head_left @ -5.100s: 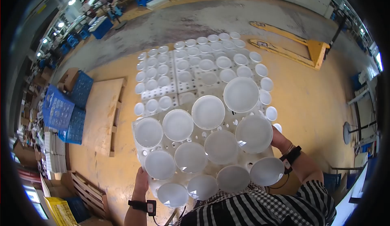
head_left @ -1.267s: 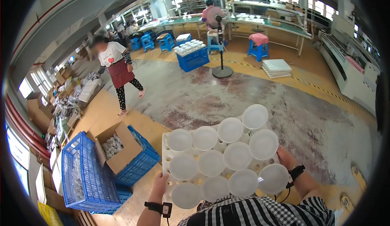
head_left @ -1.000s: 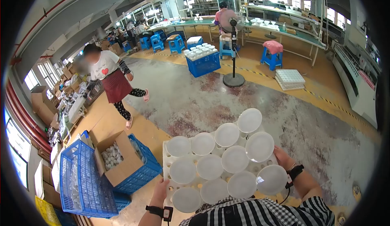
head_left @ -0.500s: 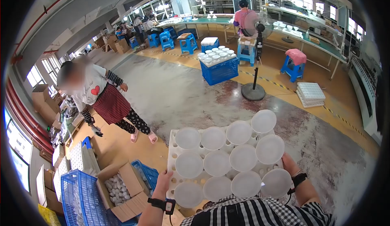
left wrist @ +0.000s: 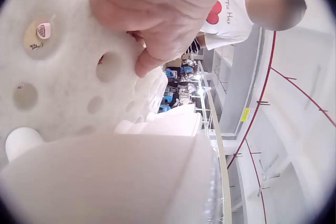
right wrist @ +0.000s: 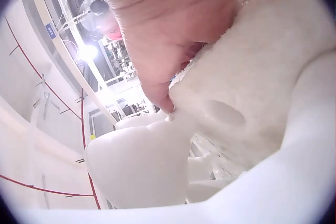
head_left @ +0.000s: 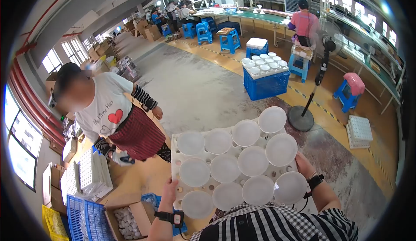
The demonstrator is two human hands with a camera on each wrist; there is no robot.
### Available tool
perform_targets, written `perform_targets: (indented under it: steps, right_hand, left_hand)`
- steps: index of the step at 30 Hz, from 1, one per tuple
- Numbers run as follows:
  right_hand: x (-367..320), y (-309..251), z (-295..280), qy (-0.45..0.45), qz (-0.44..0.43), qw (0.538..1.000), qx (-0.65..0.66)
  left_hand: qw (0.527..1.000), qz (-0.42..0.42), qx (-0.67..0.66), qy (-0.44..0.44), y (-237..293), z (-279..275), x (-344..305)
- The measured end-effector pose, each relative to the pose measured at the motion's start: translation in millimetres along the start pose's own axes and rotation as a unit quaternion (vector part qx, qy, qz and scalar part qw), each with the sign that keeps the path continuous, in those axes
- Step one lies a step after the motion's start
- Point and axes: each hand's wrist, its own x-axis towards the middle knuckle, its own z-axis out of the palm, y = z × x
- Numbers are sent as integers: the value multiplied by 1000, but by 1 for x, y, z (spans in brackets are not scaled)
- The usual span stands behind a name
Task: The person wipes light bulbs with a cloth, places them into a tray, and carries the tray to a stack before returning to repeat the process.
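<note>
A white perforated tray [head_left: 174, 150] is held level in front of the striped shirt, carrying several round white bowl-shaped covers [head_left: 252, 161] in rows. My left hand [head_left: 168, 193] grips the tray's left edge. In the left wrist view that hand [left wrist: 163, 8] has its thumb tip on the holed face of the tray [left wrist: 63, 71]. The opposite edge is gripped by my right hand [head_left: 306, 166], whose thumb [right wrist: 157, 95] lies along the rim close to a cover [right wrist: 142, 161] in the right wrist view. The fingers under the tray are mostly hidden.
A person in a white T-shirt [head_left: 108, 106] is close at the left, by stacked white trays [head_left: 93, 174]. A blue crate [head_left: 265, 85] topped with similar covers stands ahead, near a standing fan [head_left: 307, 111]. Lower left are a cardboard box [head_left: 145, 219] and a blue basket [head_left: 80, 215].
The view has swung left and up from floor rows of covers to the workbenches. The person at left has come nearer. Both hands keep hold of the tray.
</note>
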Motion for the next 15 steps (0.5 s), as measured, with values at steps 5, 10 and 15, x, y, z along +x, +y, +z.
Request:
perform_targets:
  steps: [5, 10, 15]
  right_hand:
    - [123, -5, -20, -23, -6, 1000, -10]
    - [242, 30, -50, -7, -63, 993, -102]
    - [352, 17, -60, 53, -47, 992, -106]
  left_hand:
    - [1000, -2, -4, 13, 32, 29, 98]
    - [1000, -4, 23, -11, 77, 80, 231]
    - [996, 26, 6, -85, 136, 131, 380]
